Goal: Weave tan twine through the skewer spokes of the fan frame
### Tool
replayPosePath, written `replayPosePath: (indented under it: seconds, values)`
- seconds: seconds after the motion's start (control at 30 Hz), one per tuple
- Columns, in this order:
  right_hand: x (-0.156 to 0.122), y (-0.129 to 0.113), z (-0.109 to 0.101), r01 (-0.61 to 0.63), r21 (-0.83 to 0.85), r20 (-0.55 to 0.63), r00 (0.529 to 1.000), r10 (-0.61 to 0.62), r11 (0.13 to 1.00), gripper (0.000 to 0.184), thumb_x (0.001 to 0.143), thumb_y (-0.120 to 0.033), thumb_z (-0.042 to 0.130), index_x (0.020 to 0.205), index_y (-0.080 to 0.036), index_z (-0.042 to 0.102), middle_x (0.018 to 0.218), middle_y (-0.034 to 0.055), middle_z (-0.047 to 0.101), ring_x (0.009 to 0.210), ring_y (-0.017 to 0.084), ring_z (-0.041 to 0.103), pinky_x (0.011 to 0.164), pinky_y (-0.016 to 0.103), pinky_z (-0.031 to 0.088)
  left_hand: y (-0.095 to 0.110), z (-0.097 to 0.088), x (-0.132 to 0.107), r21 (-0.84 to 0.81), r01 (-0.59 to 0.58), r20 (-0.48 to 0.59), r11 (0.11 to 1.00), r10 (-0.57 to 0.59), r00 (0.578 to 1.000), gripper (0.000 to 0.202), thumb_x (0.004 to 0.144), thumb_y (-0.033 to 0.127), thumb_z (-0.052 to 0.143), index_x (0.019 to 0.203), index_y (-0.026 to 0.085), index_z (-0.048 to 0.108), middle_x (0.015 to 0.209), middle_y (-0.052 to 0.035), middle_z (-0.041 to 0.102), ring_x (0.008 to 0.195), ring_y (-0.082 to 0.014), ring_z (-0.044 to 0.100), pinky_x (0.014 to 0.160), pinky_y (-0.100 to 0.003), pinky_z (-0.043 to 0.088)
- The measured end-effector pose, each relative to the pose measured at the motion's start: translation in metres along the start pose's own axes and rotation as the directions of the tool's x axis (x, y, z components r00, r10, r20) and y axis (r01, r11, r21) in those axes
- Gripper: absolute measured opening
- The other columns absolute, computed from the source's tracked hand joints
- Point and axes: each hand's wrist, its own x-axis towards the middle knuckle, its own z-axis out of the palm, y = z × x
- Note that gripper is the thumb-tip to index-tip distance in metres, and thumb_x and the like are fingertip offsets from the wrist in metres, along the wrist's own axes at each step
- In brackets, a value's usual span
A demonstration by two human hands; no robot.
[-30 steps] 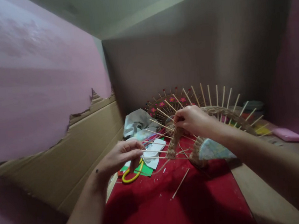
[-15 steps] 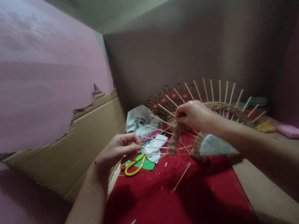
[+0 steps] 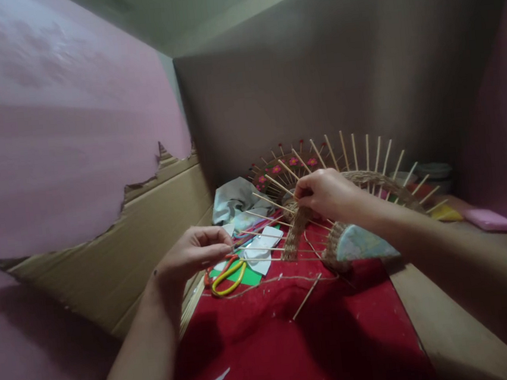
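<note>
A curved band of brown twine (image 3: 296, 233), woven through several thin wooden sticks (image 3: 267, 200), arches over the table. My right hand (image 3: 328, 192) is closed on the band's upper left part, thumb and forefinger pinched at its edge. My left hand (image 3: 200, 249) is closed in a pinch at the outer tips of the lower left sticks; its fingers hide whatever is between them. A loose strand of twine (image 3: 266, 281) sags over the red cloth below the sticks. Under my right forearm, a patterned pale blue piece (image 3: 364, 242) adjoins the woven work.
Yellow-handled scissors (image 3: 228, 279), green paper (image 3: 249, 276) and white paper (image 3: 261, 249) lie below my left hand. A loose stick (image 3: 307, 297) rests on the red cloth (image 3: 268, 344). Torn cardboard (image 3: 121, 262) leans along the left wall. Behind stands a flower-decorated piece (image 3: 277, 168).
My left hand has drawn slightly left, away from the woven band. The twine strand now hangs in a wider loop across the red cloth. My right hand keeps its hold, shifted slightly left.
</note>
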Motion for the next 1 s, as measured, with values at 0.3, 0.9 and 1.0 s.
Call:
replayPosePath:
  seconds: [0.3,0.9,1.0]
  values:
    - [0.0,-0.001,0.0,-0.004,0.034,0.002,1.0,0.004,0.999,0.012,0.069,-0.01,0.056,0.069,-0.014,0.067,0.047,0.001,0.056,0.041,0.008,0.046,0.049,0.026,0.035,-0.001,-0.002,0.0,0.134,0.045,0.022,0.99,-0.049,0.999,0.019,0.067,0.032,0.07,0.066,0.012,0.068,0.047,0.0016,0.045,0.042,-0.0051,0.032,0.039,-0.02,0.021]
    - [-0.011,-0.02,-0.012,0.039,0.042,-0.085,0.996,-0.035,0.998,0.011,0.068,-0.009,0.057,0.067,-0.015,0.067,0.049,-0.001,0.054,0.044,0.008,0.045,0.05,0.024,0.035,-0.028,0.068,0.035,0.162,-0.114,0.094,0.98,0.099,0.991,0.012,0.068,0.028,0.068,0.075,0.019,0.071,0.075,-0.0033,0.064,0.072,-0.0176,0.055,0.065,-0.027,0.042]
    - [-0.006,-0.019,-0.013,0.06,-0.046,-0.129,0.989,-0.066,0.997,0.011,0.067,-0.009,0.058,0.067,-0.015,0.067,0.056,0.001,0.058,0.049,0.01,0.047,0.052,0.025,0.035,-0.024,0.064,0.037,0.288,-0.219,0.111,0.932,0.194,0.975,0.011,0.073,0.028,0.065,0.074,0.019,0.071,0.079,-0.0039,0.066,0.082,-0.0187,0.056,0.079,-0.031,0.04]
